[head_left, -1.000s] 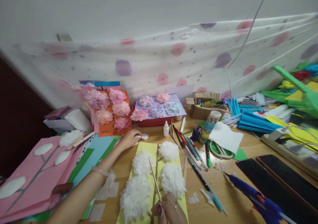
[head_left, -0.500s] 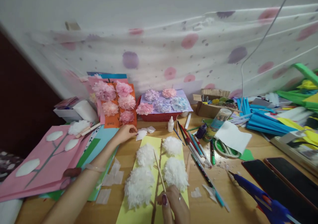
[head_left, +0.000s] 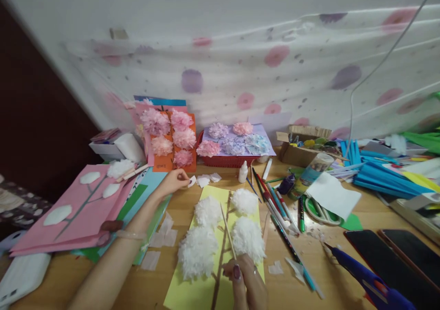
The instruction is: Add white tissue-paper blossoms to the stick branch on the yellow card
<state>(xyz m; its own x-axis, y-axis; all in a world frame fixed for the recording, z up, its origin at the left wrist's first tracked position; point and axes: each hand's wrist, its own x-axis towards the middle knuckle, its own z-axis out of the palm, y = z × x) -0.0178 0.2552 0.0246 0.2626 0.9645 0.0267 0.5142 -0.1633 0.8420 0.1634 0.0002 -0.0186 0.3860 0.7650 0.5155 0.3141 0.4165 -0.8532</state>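
Observation:
My left hand (head_left: 174,181) pinches a small white tissue paper piece (head_left: 192,180) between thumb and fingertips, beside a little pile of white tissue pieces (head_left: 203,180). In my right hand (head_left: 245,280) is a thin wooden stick (head_left: 227,229), its tip pointing up and away over the yellow sheet (head_left: 210,192). That sheet bears a drawn brown stem (head_left: 217,280) and fluffy white paper flowers (head_left: 198,253) on both sides of it. More tissue squares (head_left: 151,260) lie to the left of the sheet.
Pink sheets with white petals (head_left: 27,236) lie left. Behind are a red basket (head_left: 227,161) and orange card with pink flowers (head_left: 161,164). A white bottle (head_left: 243,172), pens (head_left: 288,236), blue glue gun (head_left: 360,273) and dark phones (head_left: 374,259) lie right.
My left hand has lifted a tissue piece off the pile and drawn slightly back from it. My right hand keeps the stick over the sheet. The view has shifted a little left.

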